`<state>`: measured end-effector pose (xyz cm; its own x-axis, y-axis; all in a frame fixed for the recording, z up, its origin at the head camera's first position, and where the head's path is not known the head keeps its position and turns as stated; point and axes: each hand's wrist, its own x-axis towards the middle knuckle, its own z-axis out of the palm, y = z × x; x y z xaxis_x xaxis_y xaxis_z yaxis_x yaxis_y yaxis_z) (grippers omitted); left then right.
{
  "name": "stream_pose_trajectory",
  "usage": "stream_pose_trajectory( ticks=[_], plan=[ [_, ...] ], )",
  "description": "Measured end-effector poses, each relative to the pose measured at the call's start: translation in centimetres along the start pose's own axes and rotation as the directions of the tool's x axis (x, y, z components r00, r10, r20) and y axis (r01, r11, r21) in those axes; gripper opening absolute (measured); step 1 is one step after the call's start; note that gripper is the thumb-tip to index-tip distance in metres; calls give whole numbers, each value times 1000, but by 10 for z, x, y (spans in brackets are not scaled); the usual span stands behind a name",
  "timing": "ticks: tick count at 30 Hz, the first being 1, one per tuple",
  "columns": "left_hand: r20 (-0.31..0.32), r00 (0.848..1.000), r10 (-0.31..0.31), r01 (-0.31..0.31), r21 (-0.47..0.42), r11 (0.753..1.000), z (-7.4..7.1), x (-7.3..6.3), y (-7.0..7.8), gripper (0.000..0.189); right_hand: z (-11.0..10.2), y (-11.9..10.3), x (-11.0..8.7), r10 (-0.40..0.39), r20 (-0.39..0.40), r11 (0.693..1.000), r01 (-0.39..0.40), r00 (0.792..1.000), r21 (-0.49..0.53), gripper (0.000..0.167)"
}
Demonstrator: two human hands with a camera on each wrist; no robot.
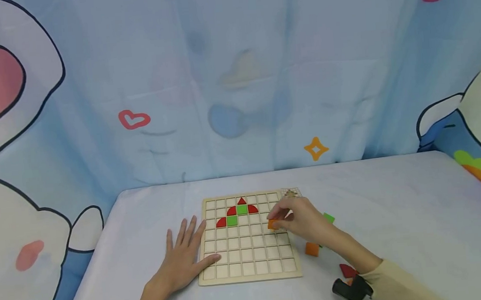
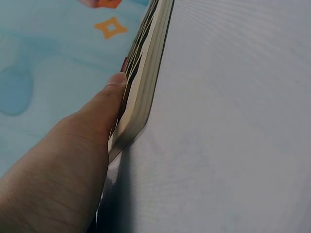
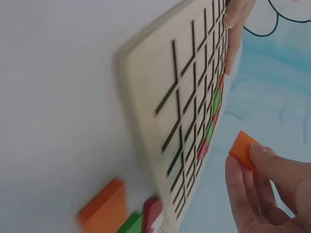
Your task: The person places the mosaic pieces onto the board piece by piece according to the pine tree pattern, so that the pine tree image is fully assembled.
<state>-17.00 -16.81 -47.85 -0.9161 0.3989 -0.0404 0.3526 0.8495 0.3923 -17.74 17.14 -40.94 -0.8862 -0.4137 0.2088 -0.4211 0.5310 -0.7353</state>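
Note:
My right hand (image 1: pixel 298 216) pinches an orange square tile (image 3: pixel 243 149) between thumb and fingertips, over the right side of the wooden grid board (image 1: pixel 250 278). My left hand (image 1: pixel 183 258) lies with fingers spread along the board's left edge, its thumb (image 2: pixel 104 104) on the rim. In the upper rows of the board sit a red triangle (image 1: pixel 241 200), two green squares, the upper one (image 1: pixel 242 209) below the triangle, and several red quarter-round tiles, one of them (image 1: pixel 221 223) furthest left.
To the board's right lie an orange tile (image 1: pixel 312 249), a green tile (image 1: pixel 328 217) and a red tile (image 1: pixel 348 270), partly hidden by the right forearm. A small patterned card (image 1: pixel 291 192) shows at the board's upper right corner. A printed curtain (image 1: pixel 234 75) hangs behind the table.

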Motion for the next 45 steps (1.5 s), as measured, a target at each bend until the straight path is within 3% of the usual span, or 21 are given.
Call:
stream_pose_trajectory(
  ticks=[8, 14, 27, 45],
  plan=[
    [-22, 1000, 14, -13, 23, 1000, -1, 2, 2, 96, 29, -1, 47, -67, 42, 996, 69, 997, -50, 13],
    [-13, 1000, 1, 0, 31, 1000, 0, 0, -1, 96, 48, 1, 64, -44, 63, 997, 47, 997, -53, 14],
    [-41, 999, 13, -12, 18, 1000, 0, -1, 0, 95, 57, -2, 67, 13, 58, 993, -6, 998, -116, 15],
    [-20, 1000, 5, -6, -5, 1000, -1, 0, 1, 95, 57, -7, 71, 47, 70, 990, -37, 996, -139, 13]
  ],
)
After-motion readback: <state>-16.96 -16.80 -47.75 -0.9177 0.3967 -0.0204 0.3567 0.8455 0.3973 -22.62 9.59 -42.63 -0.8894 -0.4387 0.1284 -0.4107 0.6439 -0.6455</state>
